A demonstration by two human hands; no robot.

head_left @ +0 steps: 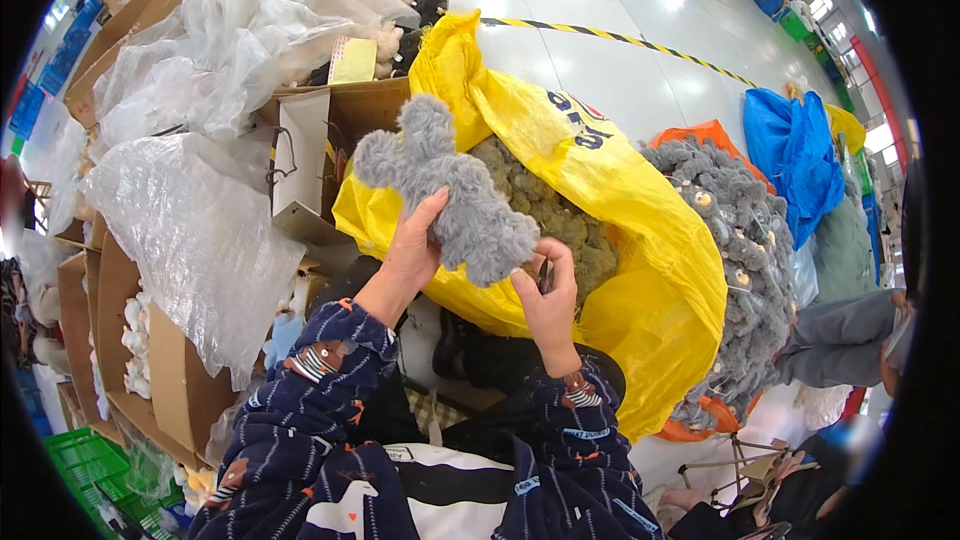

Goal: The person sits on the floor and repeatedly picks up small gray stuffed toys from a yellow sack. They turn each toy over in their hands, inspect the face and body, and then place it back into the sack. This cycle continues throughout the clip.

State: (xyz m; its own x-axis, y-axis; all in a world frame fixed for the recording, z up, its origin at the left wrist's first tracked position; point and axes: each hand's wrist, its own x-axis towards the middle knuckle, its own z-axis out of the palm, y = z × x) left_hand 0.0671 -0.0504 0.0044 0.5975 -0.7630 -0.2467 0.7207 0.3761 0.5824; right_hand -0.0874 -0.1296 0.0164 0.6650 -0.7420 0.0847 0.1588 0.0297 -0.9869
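Note:
A fluffy grey plush toy with stubby limbs is held up in front of me, over a large yellow sack. My left hand is closed around the toy's near side, thumb lying on the fur. At the toy's lower right end, the curled thumb and forefinger of my right hand grip its edge. The sack's mouth gapes beneath the toy, showing a heap of grey-brown fluffy pieces. The toy's underside and the left fingertips behind it are hidden.
At left stand open cardboard boxes draped with clear plastic sheeting. Another box holds plush pieces. On the right is a sack of grey plush toys, with a blue sack behind it. People's legs show at far right.

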